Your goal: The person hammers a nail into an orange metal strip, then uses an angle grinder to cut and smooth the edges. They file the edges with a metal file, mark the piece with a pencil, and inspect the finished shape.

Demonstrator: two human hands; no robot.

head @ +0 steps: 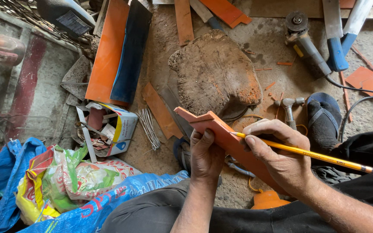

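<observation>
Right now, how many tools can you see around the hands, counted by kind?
Pencil: 1, the yellow pencil in the right hand, touching the orange strip that the left hand holds.
Hammer: 1, the hammer on the ground.
Angle grinder: 1, the angle grinder.
Blue-handled blades: 2, the blue-handled blades at top right.
Total: 5

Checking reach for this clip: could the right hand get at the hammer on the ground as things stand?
Probably yes. The hammer lies on open ground just beyond the right hand, nothing lying over it. But that hand holds a yellow pencil, which would hamper a grasp.
</observation>
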